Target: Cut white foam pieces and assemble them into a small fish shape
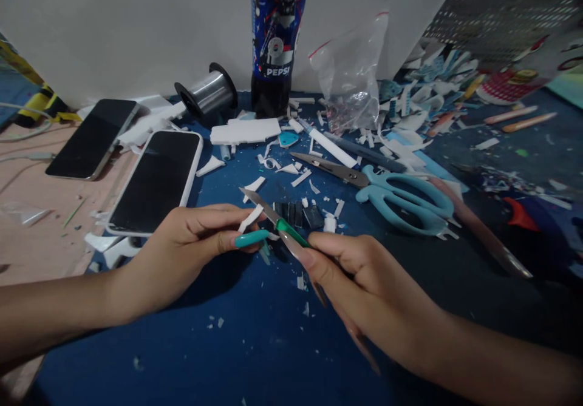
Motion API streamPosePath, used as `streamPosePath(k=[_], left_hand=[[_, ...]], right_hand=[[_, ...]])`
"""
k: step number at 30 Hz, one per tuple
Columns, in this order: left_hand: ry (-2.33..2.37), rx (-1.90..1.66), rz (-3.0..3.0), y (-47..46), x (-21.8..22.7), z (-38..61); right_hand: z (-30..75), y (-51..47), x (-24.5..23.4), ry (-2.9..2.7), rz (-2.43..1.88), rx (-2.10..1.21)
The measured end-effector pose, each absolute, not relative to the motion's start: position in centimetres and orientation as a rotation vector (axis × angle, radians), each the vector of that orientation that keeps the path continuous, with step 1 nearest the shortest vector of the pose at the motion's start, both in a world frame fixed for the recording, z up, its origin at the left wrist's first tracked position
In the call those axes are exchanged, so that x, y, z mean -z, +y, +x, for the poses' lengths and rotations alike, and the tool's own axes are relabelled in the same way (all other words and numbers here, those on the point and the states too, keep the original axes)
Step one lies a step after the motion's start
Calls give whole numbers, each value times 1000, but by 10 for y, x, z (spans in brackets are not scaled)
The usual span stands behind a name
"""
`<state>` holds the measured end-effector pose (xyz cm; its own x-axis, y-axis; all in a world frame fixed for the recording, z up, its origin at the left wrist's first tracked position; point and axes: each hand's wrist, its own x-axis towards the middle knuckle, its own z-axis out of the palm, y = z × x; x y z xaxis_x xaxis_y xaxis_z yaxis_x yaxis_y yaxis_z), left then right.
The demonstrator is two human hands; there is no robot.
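My right hand (364,284) grips a green-handled craft knife (273,216) whose blade points up and left. My left hand (191,245) pinches a small white foam strip (251,216) right against the blade. Both hands meet low over a dark blue mat (255,339) strewn with white scraps. A few small black pieces (300,213) lie just behind the knife.
Teal scissors (401,193) lie to the right, two phones (155,181) to the left. At the back stand a Pepsi bottle (277,42), a wire spool (207,93), a plastic bag (350,72) and white foam pieces (246,130). Pencils (519,118) and cuttings fill the right side.
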<state>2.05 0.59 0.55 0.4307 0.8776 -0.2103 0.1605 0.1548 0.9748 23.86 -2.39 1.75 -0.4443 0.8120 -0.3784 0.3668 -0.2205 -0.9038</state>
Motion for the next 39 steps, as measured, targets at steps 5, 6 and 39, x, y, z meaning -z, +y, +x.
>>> streamPosePath(k=[5, 6, 39], left_hand=[[1069, -757, 1087, 2, -2, 19], [1068, -763, 1077, 2, -1, 19], [940, -713, 1407, 6, -7, 20]], right_hand=[[238, -26, -21, -1651, -1409, -1681], [237, -27, -22, -1658, -1426, -1662], [230, -31, -22, -1344, -1446, -2116]])
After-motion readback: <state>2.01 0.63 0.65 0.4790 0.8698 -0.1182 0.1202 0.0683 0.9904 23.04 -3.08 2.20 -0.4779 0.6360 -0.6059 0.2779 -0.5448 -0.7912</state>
